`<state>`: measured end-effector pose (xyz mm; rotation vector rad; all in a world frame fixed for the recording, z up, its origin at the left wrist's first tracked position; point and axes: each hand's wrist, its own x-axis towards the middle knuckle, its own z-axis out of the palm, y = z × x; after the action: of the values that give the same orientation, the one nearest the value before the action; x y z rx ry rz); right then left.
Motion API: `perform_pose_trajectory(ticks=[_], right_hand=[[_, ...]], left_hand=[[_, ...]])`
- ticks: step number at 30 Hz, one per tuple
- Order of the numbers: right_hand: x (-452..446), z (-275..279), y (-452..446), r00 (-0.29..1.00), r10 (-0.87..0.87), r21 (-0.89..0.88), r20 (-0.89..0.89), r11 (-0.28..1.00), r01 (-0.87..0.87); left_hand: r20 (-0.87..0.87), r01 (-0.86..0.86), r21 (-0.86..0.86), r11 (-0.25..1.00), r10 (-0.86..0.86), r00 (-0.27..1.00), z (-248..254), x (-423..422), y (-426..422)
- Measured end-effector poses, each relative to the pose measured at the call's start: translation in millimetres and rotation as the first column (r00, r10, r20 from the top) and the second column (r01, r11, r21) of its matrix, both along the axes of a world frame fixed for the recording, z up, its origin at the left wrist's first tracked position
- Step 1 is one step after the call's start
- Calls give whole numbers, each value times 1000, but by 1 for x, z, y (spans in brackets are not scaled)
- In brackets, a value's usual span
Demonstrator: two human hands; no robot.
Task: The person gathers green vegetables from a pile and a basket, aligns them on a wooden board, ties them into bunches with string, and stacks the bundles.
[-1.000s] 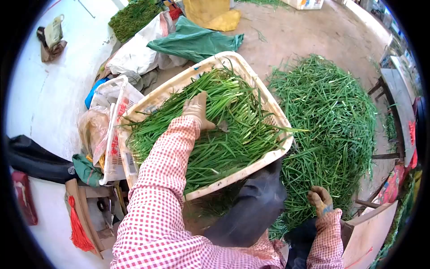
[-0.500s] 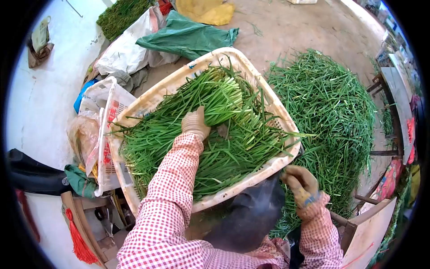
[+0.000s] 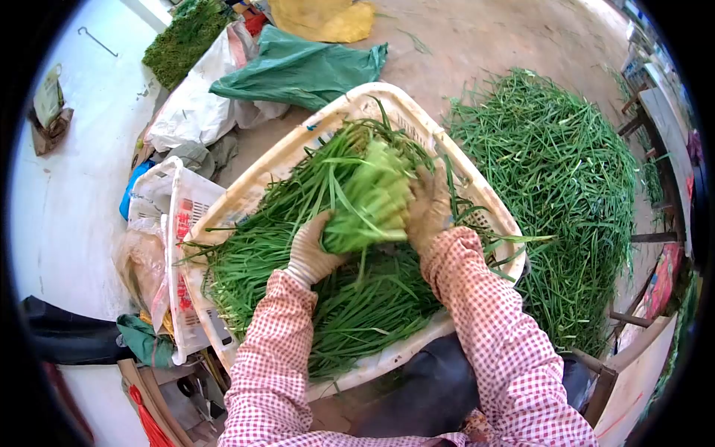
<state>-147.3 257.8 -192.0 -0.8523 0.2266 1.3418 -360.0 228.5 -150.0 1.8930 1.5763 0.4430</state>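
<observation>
My left hand (image 3: 316, 249), in a pale work glove, is closed around a bunch of garlic chives (image 3: 369, 201), which is blurred by motion. The bunch is lifted over a large white plastic basket (image 3: 261, 195), its pale stem ends pointing right. Against those ends rests my right hand (image 3: 430, 205), also gloved, with fingers stretched out and palm toward the bunch. More garlic chives (image 3: 372, 298) lie in layers in the basket beneath both hands.
A big heap of loose green leaves (image 3: 547, 201) lies on the floor at right. Beside the basket on the left stands a smaller white crate (image 3: 177, 246). Behind are a green sack (image 3: 305, 67), a white sack (image 3: 195, 104) and a yellow sack (image 3: 320, 18). A wooden stool (image 3: 633, 365) is at lower right.
My right hand has come up from beside the basket's near rim to the stem ends. The left hand has moved slightly down and left, and the bunch has been lifted and turned.
</observation>
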Motion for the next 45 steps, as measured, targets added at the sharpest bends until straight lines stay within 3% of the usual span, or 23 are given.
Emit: perform_pose_trajectory(ticks=[1,3,6,8,15,17,18,19,21,22,23,24,25,26,29,30,31,33,35,36,37,41,45], right_hand=[[0,-1,-5,982,169,151,-86,976,-154],[6,-14,-9,887,439,497,-144,807,-319],[17,-6,-22,870,369,379,-327,894,-237],[20,-14,-20,890,351,376,-291,897,-232],[17,-19,-19,900,364,347,-238,898,-272],[28,-35,-15,849,524,352,-65,809,-472],[18,-23,-15,911,412,253,-11,883,-396],[12,-20,-12,911,411,256,-18,883,-394],[5,-9,-8,948,240,498,-208,860,-109],[10,2,-13,925,341,609,-170,774,-173],[8,-2,-15,921,346,611,-177,773,-173],[5,-6,-16,949,221,565,224,764,-311],[4,-10,-17,803,78,470,591,776,-421],[12,5,-20,722,106,396,683,778,-488],[14,-3,-20,926,116,347,359,905,-248],[23,-8,-13,945,246,195,216,937,-289],[29,-25,-10,925,293,221,243,912,-347],[28,-11,-14,917,318,206,241,906,-369],[22,-5,-32,940,153,441,305,852,-282],[27,17,-46,921,161,401,354,864,-305],[33,42,-61,898,169,356,405,876,-325],[92,56,-97,793,-87,532,603,785,-318],[164,121,-156,805,-146,494,575,846,-200]], left_hand=[[-52,193,88,977,-189,981,-5,-1,-4],[-357,257,-20,966,-247,901,2,17,-12],[-427,158,-148,976,-207,880,26,39,-21],[-561,227,254,940,-48,826,27,40,-40],[-591,351,313,883,-109,799,26,83,-30],[-542,338,366,867,-97,835,-23,75,10],[-94,183,53,982,-178,980,-69,63,35],[110,157,-103,982,-145,983,-73,61,46],[379,155,-280,948,-39,925,-55,62,60],[463,177,-300,937,-19,886,-33,65,64],[441,189,-257,948,-59,895,-9,71,59],[208,152,-193,969,-111,972,-3,75,57],[-42,130,-121,984,-136,990,2,85,54],[-299,99,-57,993,-112,948,15,105,42],[-400,116,-58,992,-130,907,27,137,23],[-390,163,11,987,-146,909,18,138,17],[-383,208,83,975,-162,909,12,134,11],[-338,189,-7,982,-180,924,25,120,-2],[-280,285,95,954,-250,927,37,89,-21],[-334,245,-77,967,-256,907,49,74,-28],[-354,242,-57,969,-247,902,49,50,-38],[-613,91,-290,953,-257,747,33,-32,-82],[-688,85,-197,977,-199,698,-2,-65,-111]])
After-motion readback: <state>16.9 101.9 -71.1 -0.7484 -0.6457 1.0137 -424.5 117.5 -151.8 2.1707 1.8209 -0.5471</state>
